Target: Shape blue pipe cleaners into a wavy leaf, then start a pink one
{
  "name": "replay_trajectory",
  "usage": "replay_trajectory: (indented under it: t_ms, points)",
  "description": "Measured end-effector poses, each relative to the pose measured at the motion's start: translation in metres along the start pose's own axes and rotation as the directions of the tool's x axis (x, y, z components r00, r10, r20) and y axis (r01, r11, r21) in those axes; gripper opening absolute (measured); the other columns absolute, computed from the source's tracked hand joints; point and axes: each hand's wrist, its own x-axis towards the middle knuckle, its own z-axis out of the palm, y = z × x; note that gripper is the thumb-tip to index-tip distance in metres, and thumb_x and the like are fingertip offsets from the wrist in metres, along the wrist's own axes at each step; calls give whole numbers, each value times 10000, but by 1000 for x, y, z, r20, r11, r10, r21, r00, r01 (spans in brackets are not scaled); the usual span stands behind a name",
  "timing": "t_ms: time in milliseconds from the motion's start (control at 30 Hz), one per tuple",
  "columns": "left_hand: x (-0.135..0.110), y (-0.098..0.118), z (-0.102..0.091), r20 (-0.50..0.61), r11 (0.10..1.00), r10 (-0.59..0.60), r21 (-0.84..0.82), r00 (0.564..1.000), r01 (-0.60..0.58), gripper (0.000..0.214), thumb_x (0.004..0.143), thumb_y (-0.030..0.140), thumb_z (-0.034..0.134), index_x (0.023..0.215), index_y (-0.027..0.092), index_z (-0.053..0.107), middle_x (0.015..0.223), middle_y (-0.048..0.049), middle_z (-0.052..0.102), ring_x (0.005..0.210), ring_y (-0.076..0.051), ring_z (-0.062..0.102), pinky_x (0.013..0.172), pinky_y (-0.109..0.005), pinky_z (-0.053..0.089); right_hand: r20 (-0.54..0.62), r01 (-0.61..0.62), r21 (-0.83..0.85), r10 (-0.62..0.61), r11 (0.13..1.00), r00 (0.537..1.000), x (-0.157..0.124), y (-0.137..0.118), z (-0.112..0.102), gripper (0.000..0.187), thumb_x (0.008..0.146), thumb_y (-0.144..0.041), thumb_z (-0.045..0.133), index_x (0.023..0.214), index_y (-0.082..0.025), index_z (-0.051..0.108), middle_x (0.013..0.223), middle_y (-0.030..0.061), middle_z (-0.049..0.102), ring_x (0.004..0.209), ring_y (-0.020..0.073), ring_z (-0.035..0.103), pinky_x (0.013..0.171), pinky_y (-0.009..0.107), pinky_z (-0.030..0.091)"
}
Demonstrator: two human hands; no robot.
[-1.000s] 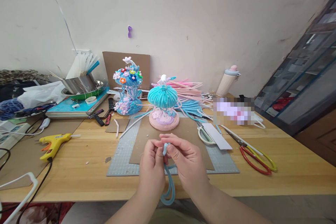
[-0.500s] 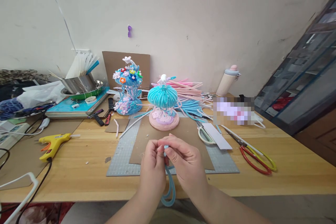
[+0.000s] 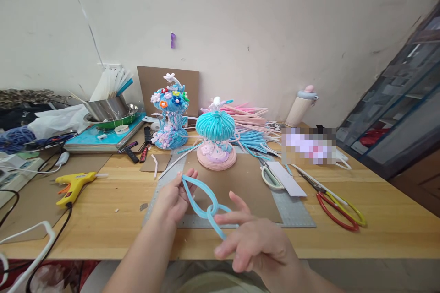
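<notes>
A light blue pipe cleaner (image 3: 202, 203) bent into linked loops stretches between my two hands above the near table edge. My left hand (image 3: 175, 198) pinches its upper left end at the fingertips. My right hand (image 3: 256, 242) has its fingers spread, and the lower end of the pipe cleaner rests across the thumb and forefinger. Beyond the hands, a brown cardboard sheet (image 3: 240, 181) lies on a grey cutting mat (image 3: 161, 201). A blue mushroom-shaped pipe cleaner model (image 3: 216, 139) on a pink base stands on that sheet.
A flowered blue model (image 3: 169, 116) stands behind. Loose pink and blue pipe cleaners (image 3: 249, 123) lie by the wall. White scissors (image 3: 270, 177) and red and yellow scissors (image 3: 335, 201) lie right. A yellow glue gun (image 3: 74, 183) lies left, a bottle (image 3: 300, 106) at back.
My hands were together, twisting the pipe cleaner with its loop hanging down. They have now drawn apart, the left up and left, the right down, stretching the looped piece out between them.
</notes>
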Motion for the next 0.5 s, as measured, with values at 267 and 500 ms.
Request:
replay_trajectory:
  t_ms: [267, 500]
  points:
    - [16, 12, -5, -71, 974, -133, -196, 989, 117, 194, 868, 76, 365, 854, 90, 558, 723, -84, 641, 616, -173, 661, 560, -329, 564, 67, -11, 116, 3, 993, 998, -16, -6, -5, 193, 872, -270, 450, 826, -302, 635, 740, -32, 711, 804, 156, 648, 1042, 469, 182]
    - [32, 26, -10, -94, 947, -93, -316, 991, 59, 155, 883, 164, 416, 944, 127, 554, 771, -13, 601, 601, -108, 590, 637, -339, 531, -74, -131, 220, 151, 967, 986, -15, -7, -1, 197, 862, -235, 452, 848, -282, 643, 618, -8, 578, 639, 138, 555, 850, 442, 406]
